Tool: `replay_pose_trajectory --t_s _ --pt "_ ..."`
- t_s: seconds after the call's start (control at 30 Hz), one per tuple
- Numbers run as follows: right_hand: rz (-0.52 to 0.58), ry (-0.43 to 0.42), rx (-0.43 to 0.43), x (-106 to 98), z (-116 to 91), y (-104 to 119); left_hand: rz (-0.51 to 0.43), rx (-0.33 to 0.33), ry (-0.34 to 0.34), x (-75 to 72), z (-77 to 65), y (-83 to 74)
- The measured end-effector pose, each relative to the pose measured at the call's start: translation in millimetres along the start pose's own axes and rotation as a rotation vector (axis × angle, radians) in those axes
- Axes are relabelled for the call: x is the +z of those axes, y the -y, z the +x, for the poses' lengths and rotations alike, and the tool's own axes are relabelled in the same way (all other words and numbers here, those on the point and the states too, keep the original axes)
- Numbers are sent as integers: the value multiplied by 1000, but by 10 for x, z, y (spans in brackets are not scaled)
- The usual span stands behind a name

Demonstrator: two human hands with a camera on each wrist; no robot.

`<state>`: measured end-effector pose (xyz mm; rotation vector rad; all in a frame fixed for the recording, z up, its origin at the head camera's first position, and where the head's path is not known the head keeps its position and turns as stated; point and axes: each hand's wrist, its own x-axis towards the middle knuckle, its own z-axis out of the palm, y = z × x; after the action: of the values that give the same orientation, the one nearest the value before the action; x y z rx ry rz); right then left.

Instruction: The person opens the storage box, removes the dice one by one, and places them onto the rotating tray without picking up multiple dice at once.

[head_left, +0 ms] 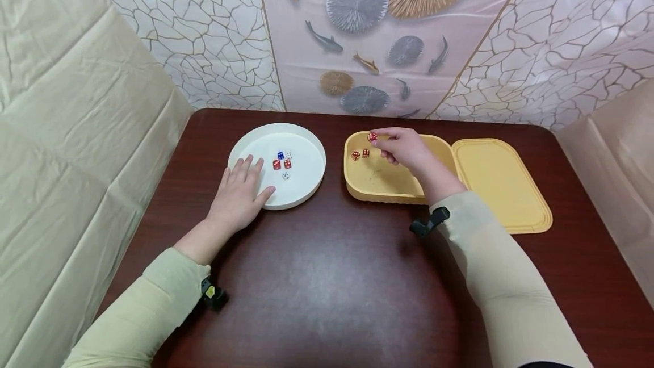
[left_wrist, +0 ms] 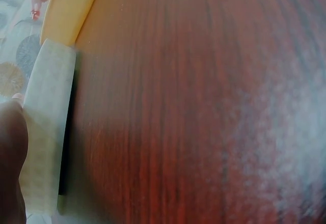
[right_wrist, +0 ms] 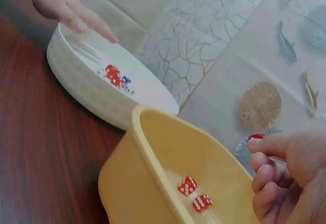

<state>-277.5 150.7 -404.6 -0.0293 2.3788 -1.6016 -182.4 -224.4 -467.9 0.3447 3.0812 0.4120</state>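
Between thumb and forefinger, my right hand (head_left: pixel 401 146) pinches a red die (head_left: pixel 372 137) above the yellow box (head_left: pixel 388 191). Two more red dice lie on the box floor, one die (right_wrist: pixel 187 185) beside the other (right_wrist: pixel 202 202) in the right wrist view. With its fingers spread, my left hand (head_left: pixel 239 195) rests over the near left rim of the round white tray (head_left: pixel 306 185). Inside that tray sit several dice: a blue die (head_left: pixel 280 155), two red ones including this red die (head_left: pixel 277 164), and clear or white ones such as the die (head_left: pixel 285 175).
A yellow lid (head_left: pixel 503 180) lies flat to the right of the box, against its side. All of it stands on a dark brown wooden table (head_left: pixel 317 283). Patterned cloth (head_left: pixel 357 44) hangs behind the table's far edge, and plain beige cloth (head_left: pixel 61 186) hangs at the left.
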Motion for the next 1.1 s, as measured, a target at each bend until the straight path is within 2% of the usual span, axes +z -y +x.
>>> replay_pose_trajectory --t_s 0.37,0.5,0.9,1.1 --pt "87 93 -33 325 68 173 -6 0 -1 22 4 -2" --pt "81 131 -50 461 87 252 2 -3 1 14 6 -7" --pt "-46 244 -25 881 133 401 10 -5 0 4 3 3" --pt "-180 291 -50 1111 149 458 11 -3 -5 -14 -8 -9"
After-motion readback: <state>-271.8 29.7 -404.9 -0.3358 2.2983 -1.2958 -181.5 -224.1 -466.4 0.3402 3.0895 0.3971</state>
